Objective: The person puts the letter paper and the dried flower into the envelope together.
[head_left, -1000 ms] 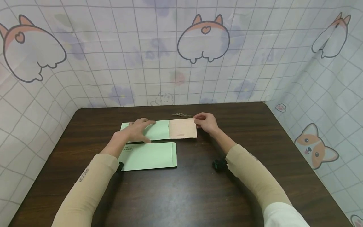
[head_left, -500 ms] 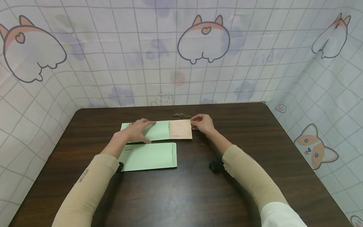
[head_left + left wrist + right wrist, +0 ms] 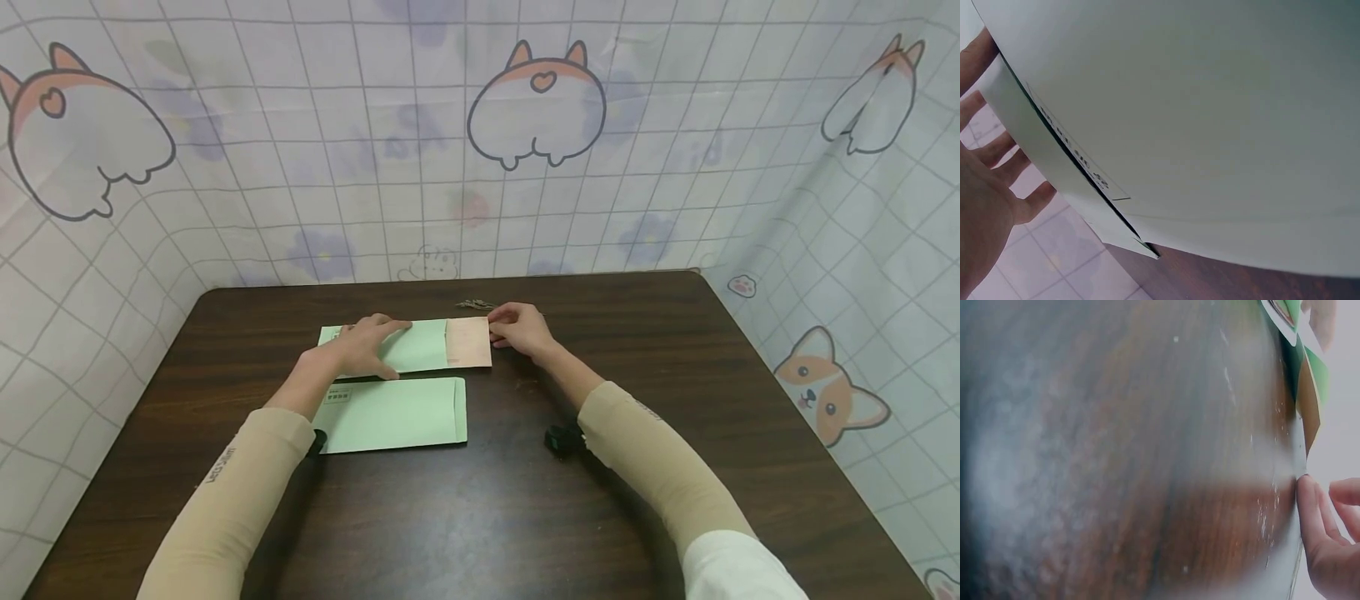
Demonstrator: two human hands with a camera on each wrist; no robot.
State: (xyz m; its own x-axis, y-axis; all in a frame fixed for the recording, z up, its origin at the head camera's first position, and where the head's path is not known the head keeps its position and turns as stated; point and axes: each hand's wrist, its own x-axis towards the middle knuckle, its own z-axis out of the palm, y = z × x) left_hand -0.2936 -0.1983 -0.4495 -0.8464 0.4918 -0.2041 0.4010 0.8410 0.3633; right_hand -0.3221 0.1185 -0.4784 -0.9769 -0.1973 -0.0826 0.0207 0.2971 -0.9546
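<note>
A light green envelope (image 3: 427,342) lies on the dark wooden table, its long side running left to right. My left hand (image 3: 360,346) rests across it with fingers spread, the thumb near the lower edge and the index finger near the upper. Out of the envelope's right end sticks a pale peach card (image 3: 468,343). At the card's right edge, my right hand (image 3: 521,329) pinches it near the upper corner; the right wrist view shows those fingers (image 3: 1313,512) only partly. Nearer to me lies a second green envelope (image 3: 393,417) with a small printed box.
Behind the card lies a small dried sprig (image 3: 476,305), partly beside the right hand. The brown table (image 3: 465,517) meets a white patterned curtain (image 3: 420,167) at the back and sides. A black device (image 3: 562,440) is under the right forearm.
My right hand has moved left, and the card has slid further into the far envelope, so less of it shows. The left hand and both envelopes have stayed in place.
</note>
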